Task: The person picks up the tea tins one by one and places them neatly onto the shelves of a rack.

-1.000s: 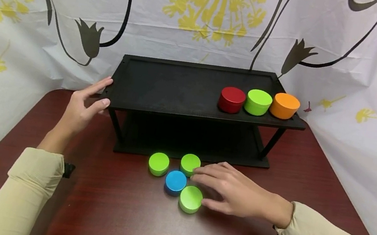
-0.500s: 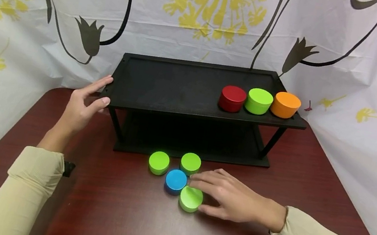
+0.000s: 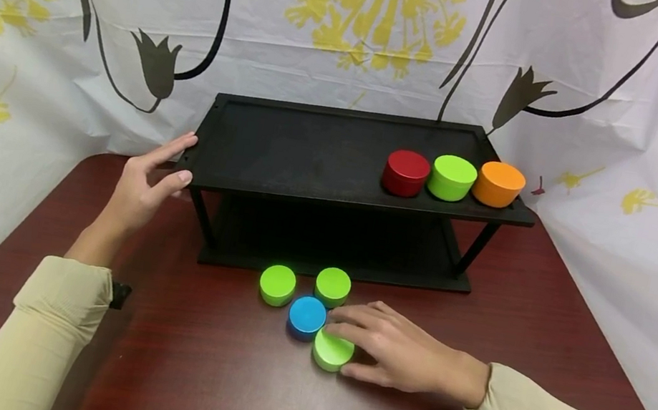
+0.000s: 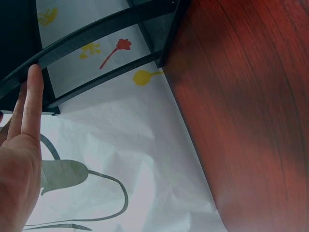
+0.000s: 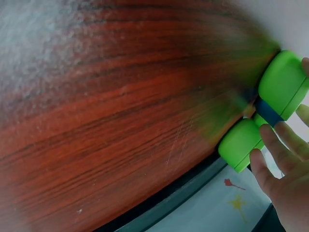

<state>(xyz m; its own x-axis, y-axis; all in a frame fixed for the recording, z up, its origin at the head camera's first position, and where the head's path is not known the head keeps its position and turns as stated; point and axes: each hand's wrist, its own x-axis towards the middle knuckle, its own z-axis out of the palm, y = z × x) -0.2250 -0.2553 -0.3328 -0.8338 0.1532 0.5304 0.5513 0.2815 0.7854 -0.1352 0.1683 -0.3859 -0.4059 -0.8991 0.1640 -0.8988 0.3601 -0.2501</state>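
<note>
A round light-green tin (image 3: 330,352) stands on the table, nearest the person. My right hand (image 3: 387,345) is at its right side, fingers spread over the far edge of the lid and thumb by the near edge; a firm hold does not show. A blue tin (image 3: 307,316) sits just beyond, with two more green tins, one left (image 3: 277,283) and one right (image 3: 333,285), behind it. My left hand (image 3: 138,191) touches the left end of a black two-level shelf (image 3: 299,149), fingers straight. The left wrist view shows a fingertip against the shelf's edge (image 4: 96,33).
On the shelf's top level, at the right, a red tin (image 3: 405,173), a green tin (image 3: 452,178) and an orange tin (image 3: 498,185) stand in a row. The dark wooden table (image 3: 196,371) is bordered by a patterned white sheet (image 3: 336,83) behind and at both sides.
My right hand has moved left and slightly toward the person, from beside the tins to over the edge of the nearest green tin. The left hand and the tins stay put.
</note>
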